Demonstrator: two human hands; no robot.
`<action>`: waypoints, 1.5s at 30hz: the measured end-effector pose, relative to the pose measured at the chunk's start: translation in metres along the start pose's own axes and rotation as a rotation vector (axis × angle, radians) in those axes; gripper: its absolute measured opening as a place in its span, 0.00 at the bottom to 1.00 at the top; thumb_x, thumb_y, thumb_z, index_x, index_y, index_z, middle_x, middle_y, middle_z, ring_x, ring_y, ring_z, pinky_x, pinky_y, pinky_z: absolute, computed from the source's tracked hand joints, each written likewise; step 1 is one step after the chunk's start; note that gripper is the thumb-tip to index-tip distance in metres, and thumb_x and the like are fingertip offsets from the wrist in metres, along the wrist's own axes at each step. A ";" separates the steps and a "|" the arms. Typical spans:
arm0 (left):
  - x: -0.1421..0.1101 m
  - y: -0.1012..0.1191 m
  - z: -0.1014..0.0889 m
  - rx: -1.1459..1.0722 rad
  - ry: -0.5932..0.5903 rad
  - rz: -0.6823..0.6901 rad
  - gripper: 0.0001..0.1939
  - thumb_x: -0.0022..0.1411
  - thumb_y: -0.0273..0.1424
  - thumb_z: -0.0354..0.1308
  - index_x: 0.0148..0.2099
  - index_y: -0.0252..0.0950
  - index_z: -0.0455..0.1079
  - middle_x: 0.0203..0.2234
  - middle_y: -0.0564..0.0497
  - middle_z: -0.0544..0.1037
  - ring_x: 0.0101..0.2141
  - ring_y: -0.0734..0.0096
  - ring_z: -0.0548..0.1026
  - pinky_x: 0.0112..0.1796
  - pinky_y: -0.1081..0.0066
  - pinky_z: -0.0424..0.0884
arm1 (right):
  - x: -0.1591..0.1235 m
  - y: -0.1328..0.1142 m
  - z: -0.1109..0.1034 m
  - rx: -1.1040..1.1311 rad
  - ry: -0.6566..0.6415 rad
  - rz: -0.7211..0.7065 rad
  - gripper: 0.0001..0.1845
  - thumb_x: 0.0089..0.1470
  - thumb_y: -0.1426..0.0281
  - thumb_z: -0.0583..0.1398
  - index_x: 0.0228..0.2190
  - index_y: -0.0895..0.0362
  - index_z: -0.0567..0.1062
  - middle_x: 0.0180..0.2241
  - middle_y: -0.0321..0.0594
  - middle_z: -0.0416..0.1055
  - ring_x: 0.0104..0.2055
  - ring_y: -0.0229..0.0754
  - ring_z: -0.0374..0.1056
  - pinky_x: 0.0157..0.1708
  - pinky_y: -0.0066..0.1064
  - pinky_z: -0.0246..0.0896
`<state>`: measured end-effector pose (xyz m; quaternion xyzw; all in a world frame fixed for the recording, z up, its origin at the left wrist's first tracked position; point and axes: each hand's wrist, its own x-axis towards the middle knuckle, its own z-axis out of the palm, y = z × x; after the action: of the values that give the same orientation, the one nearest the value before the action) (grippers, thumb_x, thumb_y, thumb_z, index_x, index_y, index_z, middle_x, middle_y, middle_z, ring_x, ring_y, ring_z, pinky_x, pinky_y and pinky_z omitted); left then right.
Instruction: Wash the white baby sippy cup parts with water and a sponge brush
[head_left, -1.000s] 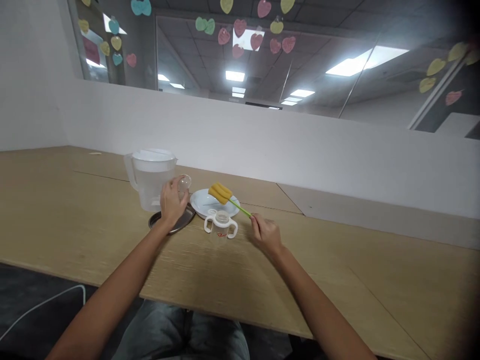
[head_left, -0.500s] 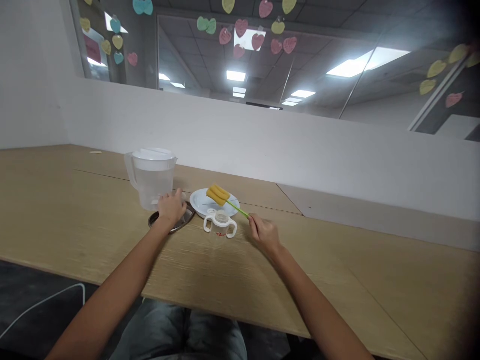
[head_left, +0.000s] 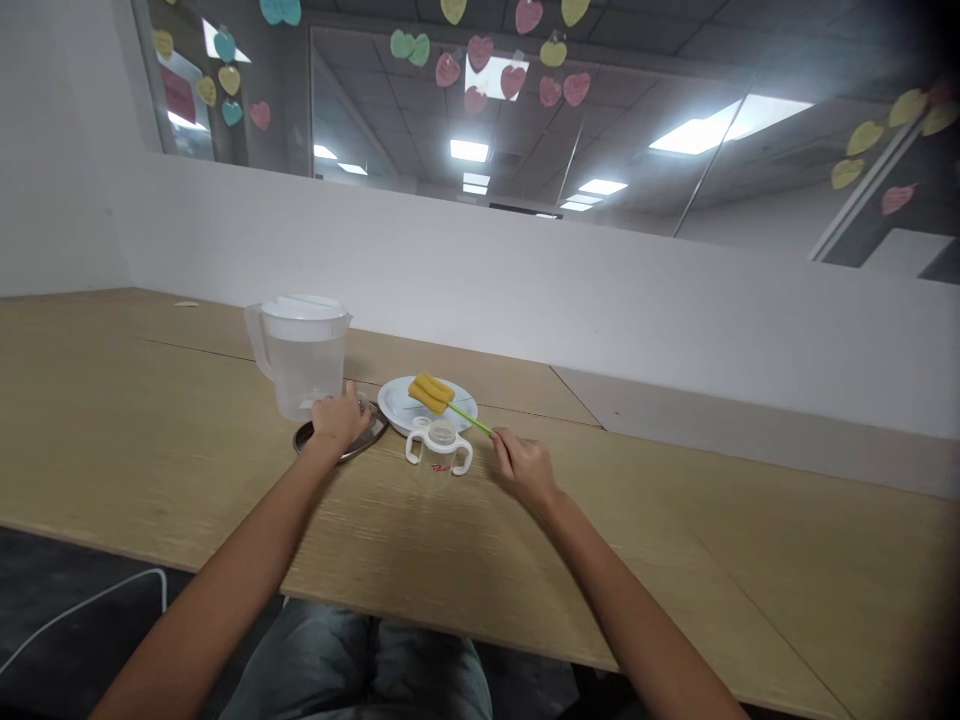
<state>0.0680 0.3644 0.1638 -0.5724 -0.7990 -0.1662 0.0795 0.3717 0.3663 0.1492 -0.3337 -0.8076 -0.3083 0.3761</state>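
Note:
My right hand [head_left: 525, 465] is closed around the green handle of a sponge brush [head_left: 431, 393]. The brush's yellow sponge head is over a white plate [head_left: 386, 402], but contact is unclear. My left hand [head_left: 339, 415] is over a round, dark metal tray [head_left: 349, 452]. Its fingers are curled around something clear, mostly hidden by the hand. Between my hands, in front of the plate, stands a clear cup with two white handles [head_left: 438, 460] and red lettering.
A translucent lidded pitcher [head_left: 307, 365] stands just behind my left hand. Farther left, a small pale object [head_left: 186, 304] lies on the wooden table [head_left: 187, 440]. A white wall [head_left: 510, 290] with windows above rises behind. A white cable [head_left: 112, 590] hangs below the table's front edge.
The sponge head has dipped slightly toward the plate. My left hand's fingers have curled a little more. The pitcher, plate and cup stay in place while the view shifts slightly.

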 end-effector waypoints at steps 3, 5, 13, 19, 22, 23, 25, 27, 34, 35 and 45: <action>0.001 -0.001 0.003 -0.047 -0.029 -0.008 0.26 0.59 0.42 0.46 0.53 0.28 0.57 0.37 0.32 0.74 0.40 0.46 0.74 0.37 0.58 0.68 | 0.000 0.000 0.000 -0.010 0.005 -0.001 0.20 0.63 0.69 0.45 0.28 0.61 0.73 0.16 0.36 0.67 0.16 0.30 0.57 0.21 0.24 0.42; 0.002 -0.002 0.005 -0.073 -0.033 0.003 0.27 0.58 0.42 0.47 0.54 0.29 0.56 0.38 0.33 0.74 0.40 0.46 0.74 0.37 0.59 0.68 | 0.000 0.000 0.001 -0.005 0.018 -0.008 0.20 0.62 0.69 0.46 0.28 0.62 0.73 0.16 0.36 0.67 0.16 0.30 0.56 0.21 0.24 0.41; 0.001 -0.001 0.006 -0.056 -0.015 0.041 0.21 0.59 0.39 0.45 0.50 0.32 0.58 0.39 0.37 0.73 0.41 0.50 0.74 0.38 0.61 0.69 | 0.001 0.000 0.001 0.017 0.019 -0.008 0.20 0.63 0.69 0.46 0.28 0.62 0.72 0.16 0.36 0.66 0.16 0.29 0.55 0.21 0.24 0.41; -0.003 0.001 -0.002 0.009 0.110 0.029 0.18 0.58 0.36 0.46 0.49 0.34 0.60 0.39 0.39 0.71 0.41 0.50 0.72 0.39 0.59 0.68 | 0.001 0.000 0.000 0.003 0.014 -0.005 0.20 0.62 0.69 0.45 0.28 0.62 0.73 0.16 0.36 0.65 0.16 0.29 0.55 0.21 0.25 0.41; -0.004 -0.001 -0.003 0.048 0.086 0.043 0.18 0.56 0.34 0.50 0.49 0.36 0.62 0.41 0.40 0.70 0.42 0.51 0.71 0.41 0.57 0.67 | 0.002 -0.001 -0.001 -0.002 0.014 -0.010 0.20 0.63 0.69 0.45 0.28 0.62 0.73 0.15 0.36 0.65 0.16 0.29 0.54 0.21 0.25 0.41; -0.004 -0.001 -0.003 0.053 0.074 0.045 0.18 0.55 0.33 0.50 0.49 0.37 0.62 0.42 0.40 0.70 0.42 0.51 0.71 0.41 0.57 0.66 | 0.002 -0.001 -0.001 -0.004 0.005 -0.006 0.21 0.63 0.69 0.45 0.28 0.62 0.73 0.15 0.36 0.64 0.16 0.29 0.54 0.21 0.25 0.41; -0.004 -0.001 -0.001 0.058 0.060 0.050 0.18 0.54 0.32 0.50 0.49 0.37 0.63 0.43 0.40 0.70 0.43 0.51 0.71 0.42 0.57 0.66 | 0.002 -0.002 -0.001 -0.004 -0.012 0.003 0.21 0.63 0.69 0.45 0.28 0.62 0.73 0.15 0.36 0.64 0.16 0.29 0.54 0.20 0.25 0.40; -0.003 -0.002 0.001 0.046 0.036 0.042 0.19 0.55 0.32 0.49 0.50 0.37 0.62 0.42 0.40 0.70 0.43 0.51 0.71 0.42 0.57 0.66 | 0.002 -0.001 -0.001 -0.003 -0.020 0.006 0.21 0.63 0.69 0.44 0.28 0.62 0.73 0.15 0.36 0.63 0.16 0.29 0.54 0.20 0.25 0.40; 0.002 -0.003 0.004 -0.074 -0.094 -0.018 0.21 0.59 0.37 0.45 0.53 0.33 0.60 0.41 0.36 0.71 0.43 0.48 0.72 0.39 0.59 0.68 | 0.000 0.000 0.002 -0.019 0.004 -0.014 0.21 0.63 0.69 0.45 0.29 0.62 0.73 0.15 0.36 0.64 0.16 0.29 0.54 0.20 0.25 0.40; 0.002 -0.003 0.004 -0.093 -0.099 -0.021 0.22 0.59 0.37 0.45 0.53 0.33 0.59 0.42 0.36 0.71 0.43 0.48 0.72 0.39 0.59 0.68 | 0.000 0.000 0.002 -0.023 0.002 -0.013 0.21 0.63 0.69 0.45 0.28 0.62 0.73 0.15 0.35 0.64 0.16 0.29 0.53 0.20 0.25 0.39; -0.002 -0.001 0.000 -0.098 -0.031 -0.003 0.22 0.57 0.35 0.47 0.55 0.38 0.59 0.48 0.39 0.66 0.43 0.52 0.72 0.39 0.60 0.69 | 0.001 0.000 0.001 -0.025 0.015 -0.015 0.21 0.63 0.69 0.45 0.28 0.62 0.73 0.15 0.35 0.64 0.15 0.29 0.52 0.20 0.25 0.38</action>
<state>0.0672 0.3625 0.1629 -0.5767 -0.7920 -0.1967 0.0387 0.3705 0.3677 0.1498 -0.3298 -0.8033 -0.3238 0.3757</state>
